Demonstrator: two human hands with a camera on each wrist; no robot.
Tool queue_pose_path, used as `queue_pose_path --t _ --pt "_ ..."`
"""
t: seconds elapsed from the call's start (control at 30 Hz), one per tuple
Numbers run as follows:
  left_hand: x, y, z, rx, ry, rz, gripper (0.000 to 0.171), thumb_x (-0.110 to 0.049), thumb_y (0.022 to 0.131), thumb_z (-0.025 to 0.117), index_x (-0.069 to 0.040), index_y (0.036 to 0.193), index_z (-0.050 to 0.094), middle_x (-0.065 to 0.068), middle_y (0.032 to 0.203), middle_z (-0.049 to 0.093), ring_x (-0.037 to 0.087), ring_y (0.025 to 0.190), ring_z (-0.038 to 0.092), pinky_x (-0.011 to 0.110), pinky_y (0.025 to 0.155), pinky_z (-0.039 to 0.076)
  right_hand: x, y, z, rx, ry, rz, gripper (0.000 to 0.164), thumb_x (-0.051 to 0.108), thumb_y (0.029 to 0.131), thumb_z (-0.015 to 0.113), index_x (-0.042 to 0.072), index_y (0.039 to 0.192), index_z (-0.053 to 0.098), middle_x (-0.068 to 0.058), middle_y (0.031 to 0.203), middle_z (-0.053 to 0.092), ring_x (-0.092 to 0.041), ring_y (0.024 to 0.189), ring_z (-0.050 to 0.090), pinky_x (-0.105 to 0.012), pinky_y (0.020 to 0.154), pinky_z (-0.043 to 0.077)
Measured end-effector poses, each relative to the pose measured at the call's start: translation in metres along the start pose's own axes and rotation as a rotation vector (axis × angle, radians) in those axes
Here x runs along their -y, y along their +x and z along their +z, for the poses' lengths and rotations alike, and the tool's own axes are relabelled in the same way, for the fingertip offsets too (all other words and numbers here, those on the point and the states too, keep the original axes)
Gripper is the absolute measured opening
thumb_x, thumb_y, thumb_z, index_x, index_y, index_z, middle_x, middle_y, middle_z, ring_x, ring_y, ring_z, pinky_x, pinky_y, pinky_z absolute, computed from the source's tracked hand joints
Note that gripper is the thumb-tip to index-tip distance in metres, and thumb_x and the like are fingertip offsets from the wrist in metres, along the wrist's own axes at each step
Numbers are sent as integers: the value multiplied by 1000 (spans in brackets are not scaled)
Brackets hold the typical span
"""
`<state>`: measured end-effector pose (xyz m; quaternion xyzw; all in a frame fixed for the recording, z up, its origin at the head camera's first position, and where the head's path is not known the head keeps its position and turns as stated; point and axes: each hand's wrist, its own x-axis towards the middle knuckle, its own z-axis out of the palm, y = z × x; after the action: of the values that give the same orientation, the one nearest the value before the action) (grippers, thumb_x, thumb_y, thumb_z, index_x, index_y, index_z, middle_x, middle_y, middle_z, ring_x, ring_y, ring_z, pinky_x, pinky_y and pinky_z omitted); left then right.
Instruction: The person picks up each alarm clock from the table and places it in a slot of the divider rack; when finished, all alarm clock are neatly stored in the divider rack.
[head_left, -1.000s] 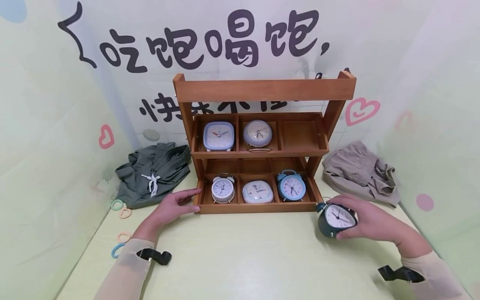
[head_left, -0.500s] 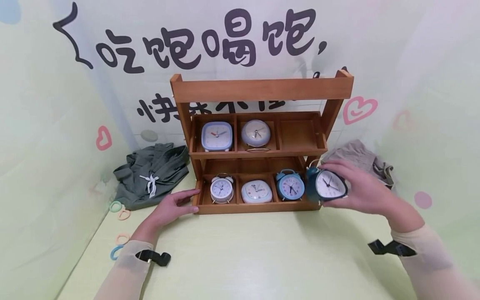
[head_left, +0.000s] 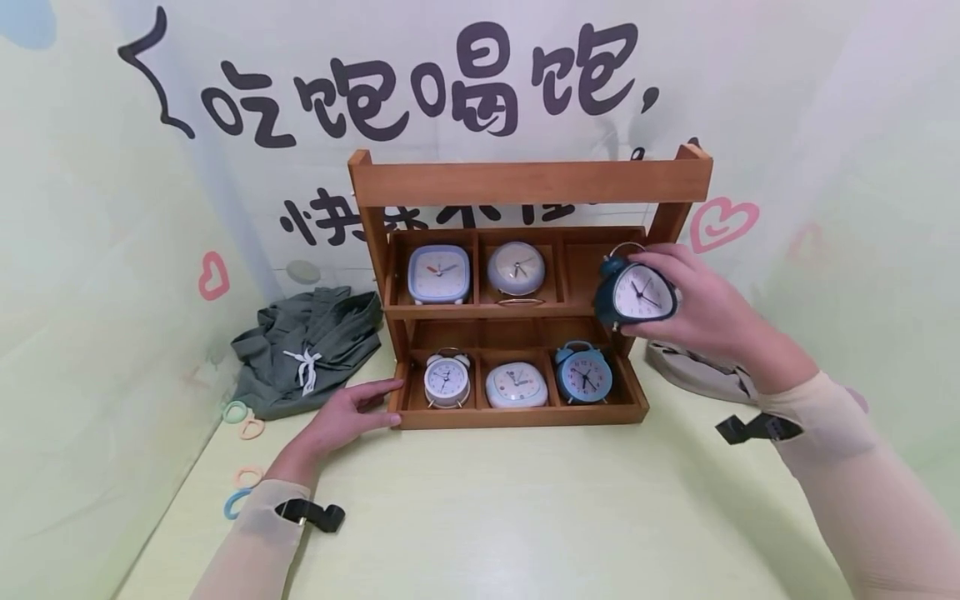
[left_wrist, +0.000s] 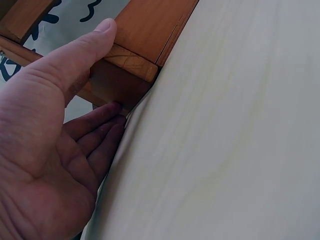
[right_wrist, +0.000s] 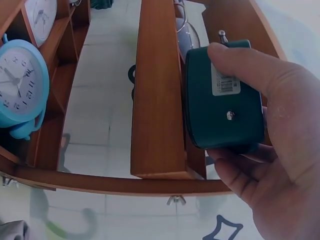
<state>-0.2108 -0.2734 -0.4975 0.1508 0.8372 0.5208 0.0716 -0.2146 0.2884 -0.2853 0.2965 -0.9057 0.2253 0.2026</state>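
Observation:
My right hand (head_left: 708, 312) holds a dark green alarm clock (head_left: 642, 294) in front of the right compartment of the upper tier of a wooden two-tier shelf (head_left: 525, 182). In the right wrist view, thumb and fingers grip the clock's green body (right_wrist: 200, 115), its bottom and barcode label facing the camera. Straight fingers of my left hand (head_left: 341, 421) touch the shelf's lower left end. The left wrist view shows that thumb lying on the corner of the wooden frame (left_wrist: 145, 35), with the other fingers against its side.
A square blue clock (head_left: 439, 274) and a round clock (head_left: 516, 268) occupy the upper tier. Below stand a white clock (head_left: 447, 381), an oval clock (head_left: 517, 385) and a blue clock (head_left: 583, 375). Folded clothes flank the shelf: dark green (head_left: 300, 354), beige-grey (head_left: 697, 373). Small rings (head_left: 249, 477) lie left.
My right hand has lifted the dark green alarm clock from near the table, up and slightly left, to the upper tier's height. The left hand stays at the shelf's side.

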Motion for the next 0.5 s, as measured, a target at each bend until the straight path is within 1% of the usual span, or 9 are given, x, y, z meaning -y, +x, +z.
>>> queue_pose_path --t 0.13,0.23,0.4,0.5 --pt "0 0 0 -2 10 -2 65 -30 94 94 -18 153 70 12 164 58 41 150 55 55 127 43 1 15 0 -19 -25 -3 94 20 73 108 4 153 61 -21 146 57 -39 127 57 -64 94 62" --pt "-1 0 0 -2 14 -1 65 -29 93 94 -18 153 70 12 164 58 41 150 55 55 127 43 0 27 1 -14 -34 10 94 21 74 107 3 153 60 -22 147 55 -40 131 54 -67 97 60" --pt "-1 1 0 -4 10 3 66 -29 93 94 -18 153 70 12 164 58 41 150 55 55 127 43 -2 44 4 28 -56 53 92 27 78 105 6 155 59 -21 154 52 -40 135 51 -69 103 57" --pt "0 1 0 -2 8 2 66 -29 94 94 -18 154 70 12 164 58 41 150 55 55 127 43 -4 50 6 53 -78 65 92 28 80 103 5 156 58 -22 157 50 -41 135 51 -68 105 56"
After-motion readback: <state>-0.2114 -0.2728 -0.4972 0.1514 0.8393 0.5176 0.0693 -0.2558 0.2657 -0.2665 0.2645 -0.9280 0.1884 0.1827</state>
